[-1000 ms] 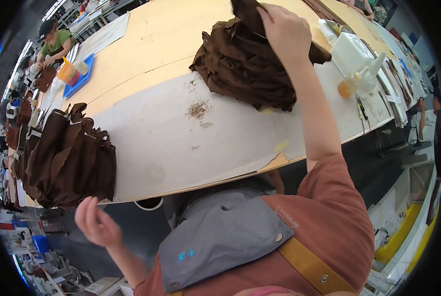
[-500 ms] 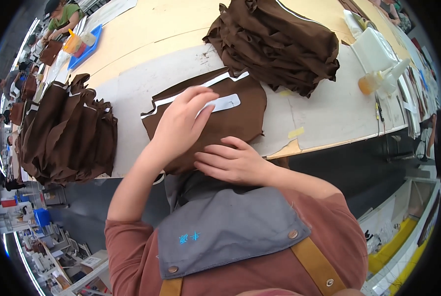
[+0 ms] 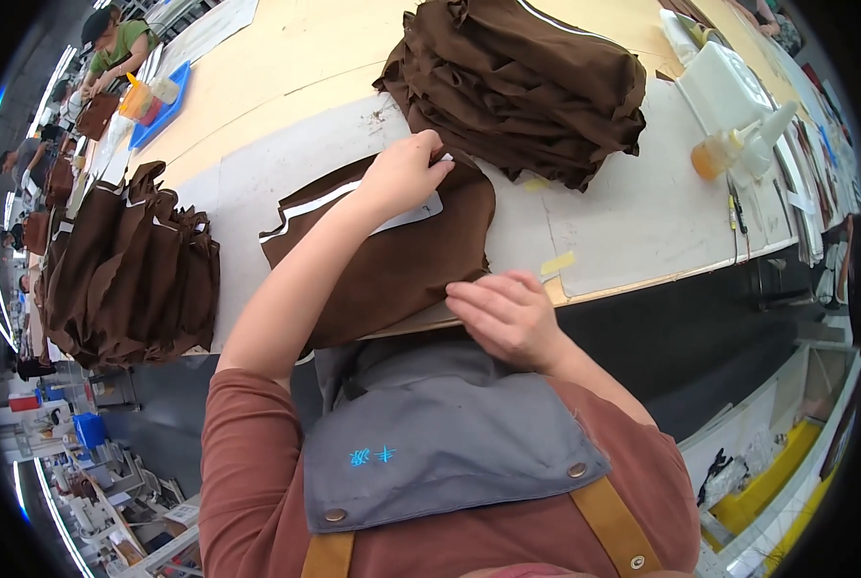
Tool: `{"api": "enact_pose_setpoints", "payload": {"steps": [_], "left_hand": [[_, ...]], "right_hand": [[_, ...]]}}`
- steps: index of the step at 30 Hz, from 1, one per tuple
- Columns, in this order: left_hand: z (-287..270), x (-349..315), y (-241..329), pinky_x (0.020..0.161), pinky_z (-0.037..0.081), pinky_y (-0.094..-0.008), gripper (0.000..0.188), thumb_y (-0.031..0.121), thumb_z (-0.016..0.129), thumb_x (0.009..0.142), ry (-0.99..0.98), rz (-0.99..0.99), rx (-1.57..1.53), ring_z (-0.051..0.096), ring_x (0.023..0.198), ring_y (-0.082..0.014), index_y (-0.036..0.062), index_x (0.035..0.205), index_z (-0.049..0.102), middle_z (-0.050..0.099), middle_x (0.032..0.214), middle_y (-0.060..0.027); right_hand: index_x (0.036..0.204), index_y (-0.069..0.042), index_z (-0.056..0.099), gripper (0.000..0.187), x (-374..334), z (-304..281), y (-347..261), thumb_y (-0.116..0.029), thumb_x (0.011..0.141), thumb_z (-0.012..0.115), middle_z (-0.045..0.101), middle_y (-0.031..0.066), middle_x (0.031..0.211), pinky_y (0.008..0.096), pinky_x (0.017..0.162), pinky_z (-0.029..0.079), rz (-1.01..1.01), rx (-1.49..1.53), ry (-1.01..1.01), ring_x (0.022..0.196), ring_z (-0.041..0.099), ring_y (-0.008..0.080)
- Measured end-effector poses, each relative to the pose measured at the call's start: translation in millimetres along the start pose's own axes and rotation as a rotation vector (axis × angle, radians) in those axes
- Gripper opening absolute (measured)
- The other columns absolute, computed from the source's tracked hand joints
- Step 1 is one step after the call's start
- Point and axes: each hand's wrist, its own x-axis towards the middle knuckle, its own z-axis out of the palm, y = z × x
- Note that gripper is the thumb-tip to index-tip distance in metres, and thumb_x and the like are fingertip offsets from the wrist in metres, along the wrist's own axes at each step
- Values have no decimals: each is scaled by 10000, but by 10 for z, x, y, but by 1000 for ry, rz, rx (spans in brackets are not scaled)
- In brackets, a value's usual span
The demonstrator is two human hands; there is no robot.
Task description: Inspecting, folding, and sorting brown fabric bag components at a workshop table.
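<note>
A brown fabric piece (image 3: 392,265) lies on the near part of the table, with a white strip along its far edge. A white rounded patch (image 3: 428,208) on it is partly hidden under my left wrist. My left hand (image 3: 406,175) reaches across the piece and pinches its far edge near the end of the strip. At the near right edge of the same piece, my right hand (image 3: 509,313) has its fingertips closed on the cloth, close to the table's front edge.
A tall pile of brown fabric (image 3: 527,87) stands beyond the piece, and another brown pile (image 3: 127,275) is at the left. White container (image 3: 724,91), amber glue bottle (image 3: 715,157) and blue tray (image 3: 165,118) rest further off. A person (image 3: 117,48) works at the far left.
My left hand has moved right and away, from above the white patch to the far edge. My right hand has slid right, from lying on the cloth to its near right edge.
</note>
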Motion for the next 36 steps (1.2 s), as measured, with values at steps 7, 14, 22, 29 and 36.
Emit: {"api": "enact_pose_setpoints", "payload": {"steps": [7, 14, 22, 29, 36], "left_hand": [[-724, -902, 215, 574, 459, -279, 164, 135, 594, 962, 259, 194, -109, 544, 579, -131, 15, 1028, 505, 545, 766, -50], [-1549, -1680, 599, 539, 428, -226, 124, 90, 618, 946, 32, -50, -539, 508, 633, -49, 34, 1030, 546, 514, 796, -2], [-1903, -2094, 508, 612, 413, -218, 248, 13, 677, 884, 106, 244, -456, 487, 694, -43, 35, 1128, 635, 587, 822, 12], [-2202, -2236, 652, 707, 390, -218, 280, -38, 592, 891, 132, 221, -233, 483, 811, -73, -10, 1167, 624, 564, 986, -31], [-2124, -2292, 726, 547, 350, -236, 185, 37, 670, 849, 498, 177, 113, 434, 602, -74, 17, 1032, 678, 506, 780, -13]], "right_hand": [[1099, -112, 681, 315, 596, -293, 492, -104, 788, 732, 678, 26, 1124, 341, 803, 471, 139, 213, 168, 904, 623, 215], [1210, -103, 634, 387, 1686, -349, 343, -77, 824, 638, 655, 19, 1186, 330, 877, 460, 86, 847, -98, 1023, 595, 166], [1143, -37, 601, 390, 2263, -125, -44, -184, 790, 675, 540, 125, 1337, 372, 1027, 363, -279, 1207, -437, 1195, 508, 195], [881, -37, 575, 234, 2380, -313, -225, -213, 847, 725, 573, 67, 1032, 308, 883, 411, -311, 1086, -346, 962, 530, 163], [821, -33, 518, 279, 2360, -642, -478, -206, 818, 737, 468, 51, 664, 315, 589, 396, -94, 669, -307, 626, 441, 175]]}}
